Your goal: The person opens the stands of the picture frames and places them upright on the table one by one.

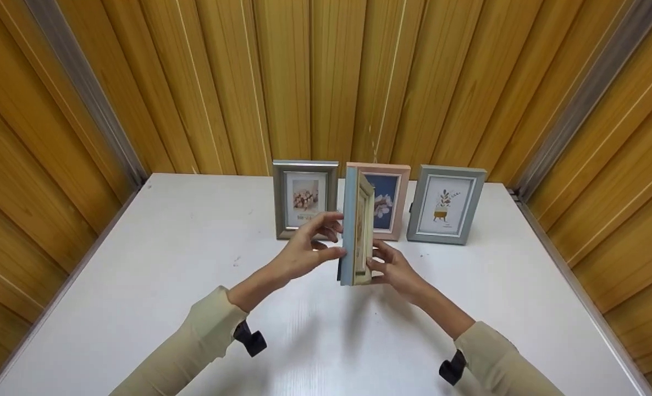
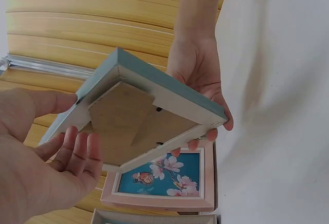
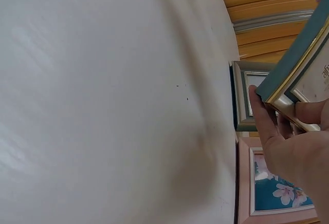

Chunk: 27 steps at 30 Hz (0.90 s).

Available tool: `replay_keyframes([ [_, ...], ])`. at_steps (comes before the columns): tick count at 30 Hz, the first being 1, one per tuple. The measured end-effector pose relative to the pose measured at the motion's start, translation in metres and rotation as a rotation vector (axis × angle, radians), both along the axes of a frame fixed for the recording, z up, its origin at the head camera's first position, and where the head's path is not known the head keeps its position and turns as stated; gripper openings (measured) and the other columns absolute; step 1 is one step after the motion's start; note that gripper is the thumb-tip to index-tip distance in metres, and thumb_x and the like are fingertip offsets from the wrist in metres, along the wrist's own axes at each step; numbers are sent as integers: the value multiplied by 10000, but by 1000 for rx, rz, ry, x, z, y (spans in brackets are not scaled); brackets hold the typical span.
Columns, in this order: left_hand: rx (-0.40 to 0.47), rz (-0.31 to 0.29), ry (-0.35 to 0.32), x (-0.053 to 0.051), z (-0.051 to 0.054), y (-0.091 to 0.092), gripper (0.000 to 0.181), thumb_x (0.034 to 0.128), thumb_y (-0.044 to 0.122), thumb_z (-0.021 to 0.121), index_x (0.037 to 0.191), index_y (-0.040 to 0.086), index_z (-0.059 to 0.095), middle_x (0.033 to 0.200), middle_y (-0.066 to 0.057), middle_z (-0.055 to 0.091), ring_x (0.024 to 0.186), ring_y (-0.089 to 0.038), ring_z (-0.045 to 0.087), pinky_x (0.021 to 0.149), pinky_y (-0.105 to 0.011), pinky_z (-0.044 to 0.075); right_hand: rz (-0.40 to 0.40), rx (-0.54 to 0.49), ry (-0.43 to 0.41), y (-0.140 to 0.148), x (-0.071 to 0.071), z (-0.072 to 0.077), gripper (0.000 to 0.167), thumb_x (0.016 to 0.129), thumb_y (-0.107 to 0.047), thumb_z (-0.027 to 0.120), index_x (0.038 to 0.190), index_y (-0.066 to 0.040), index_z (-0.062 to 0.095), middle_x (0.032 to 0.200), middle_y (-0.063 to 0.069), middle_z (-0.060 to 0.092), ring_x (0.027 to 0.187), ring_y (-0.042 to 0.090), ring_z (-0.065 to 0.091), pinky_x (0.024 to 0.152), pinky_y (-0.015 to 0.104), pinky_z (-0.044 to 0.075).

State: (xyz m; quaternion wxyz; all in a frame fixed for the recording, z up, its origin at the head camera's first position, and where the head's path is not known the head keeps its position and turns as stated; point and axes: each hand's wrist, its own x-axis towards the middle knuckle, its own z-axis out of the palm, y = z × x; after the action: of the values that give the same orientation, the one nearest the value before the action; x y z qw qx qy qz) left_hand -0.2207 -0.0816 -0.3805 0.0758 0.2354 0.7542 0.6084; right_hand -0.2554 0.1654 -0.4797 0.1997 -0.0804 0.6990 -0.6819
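Observation:
A picture frame (image 1: 349, 231) with a blue edge and a cream and gold front is held upright, nearly edge-on in the head view. My left hand (image 1: 303, 250) holds it at the side near its back, thumb and fingers spread along the edge. My right hand (image 1: 397, 272) grips the lower part from the front side, its thumb on the front. The left wrist view shows the back, with a brown support leg (image 2: 118, 113) lying against it. In the right wrist view, the right hand's fingers (image 3: 264, 116) are under a lower corner.
Behind the hands on the white table (image 1: 205, 264) stand a grey-brown frame (image 1: 278, 203), a pink frame (image 1: 404, 203) with a flower picture, partly covered, and a grey-green frame (image 1: 472, 206) with a plant drawing. Wood-patterned walls (image 1: 326, 82) enclose the table's back and sides.

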Motion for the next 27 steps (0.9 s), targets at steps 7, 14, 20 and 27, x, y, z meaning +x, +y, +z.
replay_keyframes([
  [7, -13, -111, 34, 2, -5, 3, 715, 919, 138, 745, 1553, 194, 420, 1559, -106, 418, 1388, -335, 434, 1100, -476, 470, 58, -93, -30, -4, 0, -1, 669, 1022, -71, 556, 1603, -33, 228, 1428, 150, 527, 1116, 159, 676, 971, 460, 579],
  [14, -7, -216, 68, 2, -11, 8, 853, 886, 103, 777, 1602, 195, 323, 1593, -115, 369, 1426, -328, 423, 1093, -438, 497, 105, -184, -33, -6, 2, -2, 751, 1007, -46, 578, 1630, -111, 164, 1210, -1, 607, 1040, 148, 696, 971, 471, 582],
  [20, 11, -234, 41, 4, -13, 11, 894, 864, 62, 796, 1600, 151, 296, 1596, -122, 361, 1422, -303, 436, 1101, -403, 494, 102, -169, -30, -5, 2, -4, 803, 995, -4, 519, 1642, -125, 59, 1198, 0, 640, 1054, 148, 685, 965, 419, 581],
  [27, -10, -206, -59, 9, -11, 11, 767, 874, 68, 773, 1530, 91, 375, 1561, -120, 400, 1380, -307, 497, 1108, -389, 494, 109, -173, -16, -4, 1, -6, 785, 974, 36, 503, 1636, -141, 122, 1139, -66, 685, 1008, 110, 699, 911, 345, 576],
])
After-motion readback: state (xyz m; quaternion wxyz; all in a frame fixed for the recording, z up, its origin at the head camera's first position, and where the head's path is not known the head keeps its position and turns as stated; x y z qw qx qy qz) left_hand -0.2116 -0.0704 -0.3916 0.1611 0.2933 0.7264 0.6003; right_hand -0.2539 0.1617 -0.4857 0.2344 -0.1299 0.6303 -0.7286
